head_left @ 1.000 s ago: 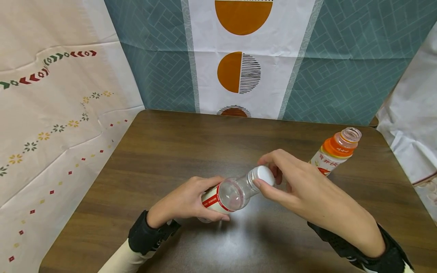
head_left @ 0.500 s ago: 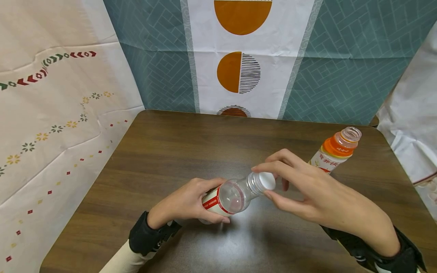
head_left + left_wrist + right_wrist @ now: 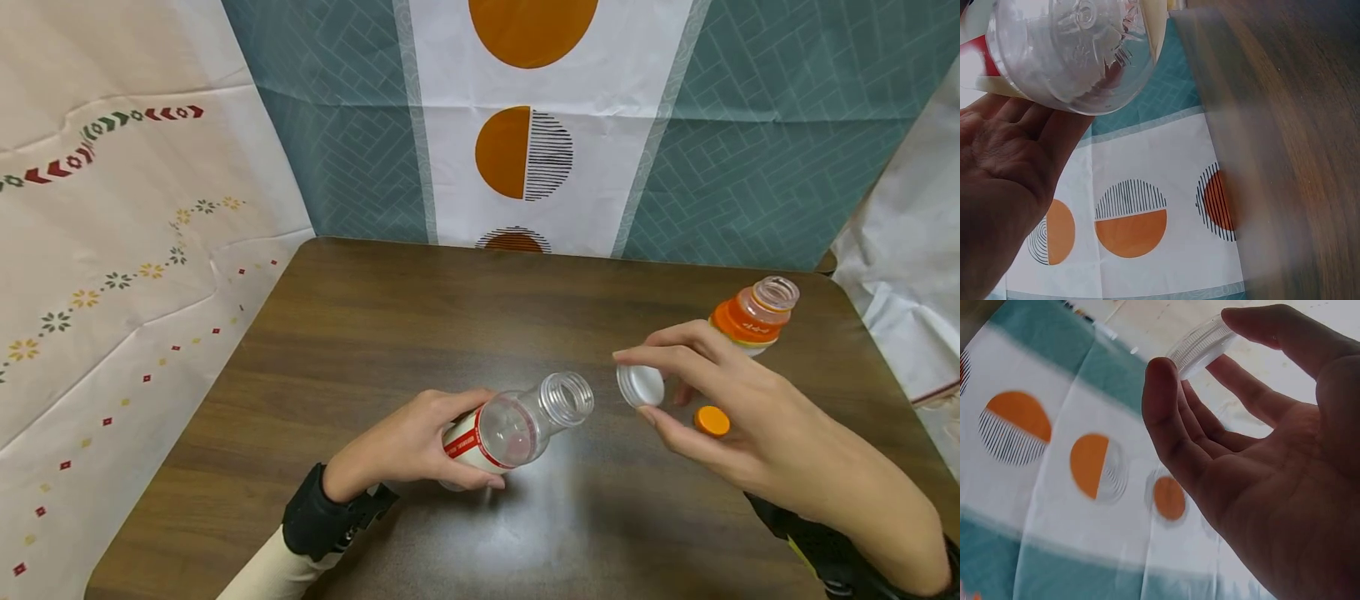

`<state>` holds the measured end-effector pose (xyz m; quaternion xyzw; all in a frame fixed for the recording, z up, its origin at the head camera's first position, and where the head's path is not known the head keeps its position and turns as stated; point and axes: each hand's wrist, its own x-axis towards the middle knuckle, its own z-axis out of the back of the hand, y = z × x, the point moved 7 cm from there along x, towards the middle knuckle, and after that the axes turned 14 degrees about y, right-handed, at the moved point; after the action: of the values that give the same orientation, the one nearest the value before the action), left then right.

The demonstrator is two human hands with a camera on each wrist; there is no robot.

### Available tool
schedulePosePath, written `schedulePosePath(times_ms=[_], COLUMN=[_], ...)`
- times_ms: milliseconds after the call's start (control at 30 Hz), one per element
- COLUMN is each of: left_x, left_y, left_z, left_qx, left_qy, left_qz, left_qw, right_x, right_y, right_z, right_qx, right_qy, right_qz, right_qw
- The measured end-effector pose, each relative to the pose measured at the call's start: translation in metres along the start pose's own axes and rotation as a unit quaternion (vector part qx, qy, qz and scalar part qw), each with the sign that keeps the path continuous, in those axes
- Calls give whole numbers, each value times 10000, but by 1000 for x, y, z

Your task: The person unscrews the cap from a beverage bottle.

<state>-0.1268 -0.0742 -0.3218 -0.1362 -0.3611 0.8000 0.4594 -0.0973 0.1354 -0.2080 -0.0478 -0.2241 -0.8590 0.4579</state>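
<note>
A clear plastic bottle with a cream and red label leans to the right, its threaded mouth uncovered. My left hand grips it around the labelled body; the left wrist view shows the clear base of the bottle above the palm. To the right of the mouth, my right hand pinches a white screw cap between thumb and fingertips, apart from the bottle. In the right wrist view the cap sits at the fingertips, with ridges around its edge.
Behind my right hand stands a second bottle, uncapped, with an orange band; the hand partly covers it. An orange cap lies on the brown wooden table. Patterned cloths hang along the table's back and sides.
The white cap has come off the bottle's mouth and moved right in my right hand. The orange cap has come into sight. My left hand and the bottle have hardly moved.
</note>
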Motion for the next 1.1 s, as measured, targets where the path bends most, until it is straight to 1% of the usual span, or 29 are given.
schedulePosePath(times_ms=[67, 267, 300, 400, 467, 600, 767, 833, 933, 1100], left_x=[1, 3, 3, 3, 4, 4, 3, 2, 3, 6], left_y=[-3, -3, -3, -2, -2, -1, 0, 0, -1, -5], left_z=[1, 1, 0, 0, 0, -1, -2, -2, -1, 0], left_qx=[-60, -188, -193, -183, -189, -213, -269, -268, -242, -203], left_qy=[-20, -71, -71, -89, -106, -130, -43, -42, -85, -118], left_qz=[29, -1, -16, -38, -43, -20, 170, 233, 251, 224], left_qw=[10000, 9998, 9998, 9998, 9998, 9997, 9995, 9994, 9994, 9995], right_x=[-11, -44, -50, -68, -80, -102, -132, -142, -155, -171], right_y=[-10, -39, -44, -58, -65, -83, -109, -120, -133, -155], right_z=[0, 1, 2, 3, 3, 2, -8, -12, -15, -17], right_qx=[-142, -537, -623, -857, -960, -1100, -1276, -1320, -1367, -1441], right_qy=[66, 175, 131, 21, -166, -358, -165, -80, -83, 124], right_qz=[-289, -893, -913, -1215, -1352, -1907, -2512, -2641, -2732, -2959], right_qw=[9995, 9944, 9938, 9889, 9860, 9748, 9593, 9554, 9522, 9442])
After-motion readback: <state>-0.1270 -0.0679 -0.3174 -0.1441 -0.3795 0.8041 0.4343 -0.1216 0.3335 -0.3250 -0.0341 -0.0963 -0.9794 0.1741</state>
